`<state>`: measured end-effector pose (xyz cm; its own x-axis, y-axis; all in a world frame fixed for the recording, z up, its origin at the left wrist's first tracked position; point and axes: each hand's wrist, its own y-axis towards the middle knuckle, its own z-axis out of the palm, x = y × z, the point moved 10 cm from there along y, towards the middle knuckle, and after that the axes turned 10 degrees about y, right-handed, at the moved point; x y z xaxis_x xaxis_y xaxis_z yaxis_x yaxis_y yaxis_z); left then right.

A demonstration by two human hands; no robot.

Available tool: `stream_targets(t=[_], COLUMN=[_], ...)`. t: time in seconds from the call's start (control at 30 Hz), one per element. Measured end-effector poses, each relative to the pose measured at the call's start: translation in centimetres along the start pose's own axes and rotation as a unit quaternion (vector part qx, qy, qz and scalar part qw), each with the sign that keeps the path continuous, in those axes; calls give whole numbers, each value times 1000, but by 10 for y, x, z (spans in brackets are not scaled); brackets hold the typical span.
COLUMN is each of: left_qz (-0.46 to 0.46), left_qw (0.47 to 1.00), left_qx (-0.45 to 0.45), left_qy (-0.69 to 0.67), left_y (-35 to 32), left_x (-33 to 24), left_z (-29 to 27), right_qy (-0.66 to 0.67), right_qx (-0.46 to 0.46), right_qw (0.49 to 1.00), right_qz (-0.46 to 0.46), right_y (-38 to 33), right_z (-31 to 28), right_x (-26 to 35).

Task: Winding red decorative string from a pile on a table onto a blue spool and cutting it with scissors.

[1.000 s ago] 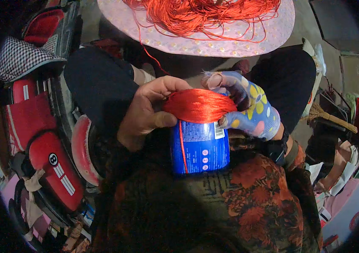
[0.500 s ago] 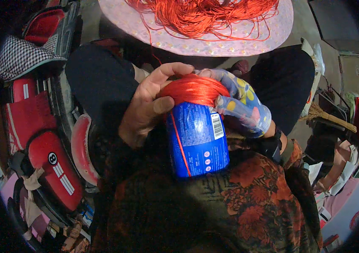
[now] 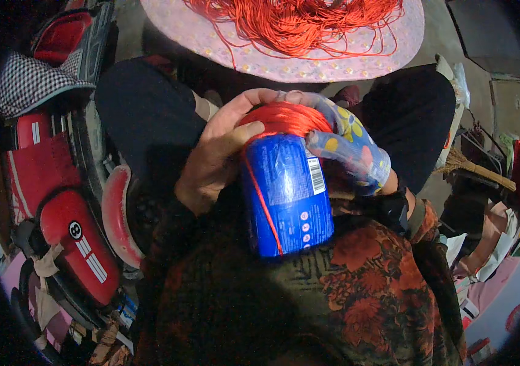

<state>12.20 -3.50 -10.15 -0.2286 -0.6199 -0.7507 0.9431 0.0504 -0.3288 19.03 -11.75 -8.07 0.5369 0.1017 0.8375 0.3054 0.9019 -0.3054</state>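
The bare left hand (image 3: 220,152) curls around the top of a blue shiny plastic can (image 3: 287,195), with its fingers bent over the red thread wound on the can's top end (image 3: 284,119). The right hand (image 3: 348,149), in a blue glove with yellow flowers, is closed around the same top end from the 3 o'clock side. The can sits in the middle of the view, in the person's lap, leaning on a dark top with red flowers (image 3: 364,293). One red strand (image 3: 266,207) runs down the can's side. A white label with black stripes (image 3: 316,175) sits on the can at its 2 o'clock edge, and small round white marks (image 3: 304,222) sit lower down.

At 12 o'clock a pink round tray with small dots (image 3: 211,43) holds a loose pile of red thread (image 3: 296,21). At 9 o'clock lie red and white padded shapes (image 3: 71,238) and a black and white checked cloth (image 3: 28,85). At 3 o'clock a straw broom (image 3: 467,168) lies on the floor.
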Motion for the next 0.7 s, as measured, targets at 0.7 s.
stream_targets(t=[0.7], left_qz=[-7], left_qw=[997], left_qx=[25], left_qy=[67], left_y=[-13], left_x=[3], left_z=[24], right_qy=[-38], right_qx=[-184], right_qw=[975], right_qz=[-116], right_y=[-11], right_z=[-62], right_x=[24])
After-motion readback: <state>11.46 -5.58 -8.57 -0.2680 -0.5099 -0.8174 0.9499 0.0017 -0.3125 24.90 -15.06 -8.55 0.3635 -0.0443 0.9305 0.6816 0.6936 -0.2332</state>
